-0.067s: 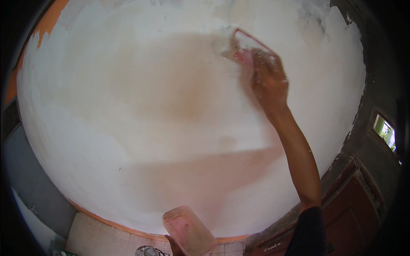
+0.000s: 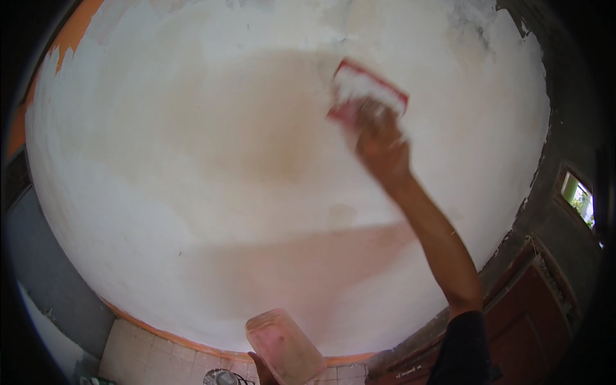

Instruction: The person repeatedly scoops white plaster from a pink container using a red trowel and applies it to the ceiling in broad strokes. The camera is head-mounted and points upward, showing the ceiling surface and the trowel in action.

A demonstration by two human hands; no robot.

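My right hand [image 2: 384, 142] pinches the scraper [image 2: 367, 85]; the tub [image 2: 286, 346] my left hand [image 2: 262, 369] holds blocks some wall [image 2: 160, 212] from me, with a door [image 2: 527, 324] lower right. The scraper juts above the right hand.

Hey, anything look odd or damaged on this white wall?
Yes. The white wall looks uneven: dark grey smudges break the pale coating at its upper right, and the coating ends in jagged edges against orange paint at the upper left. There's also a brownish patch near the middle, though I can't tell stain from shadow.
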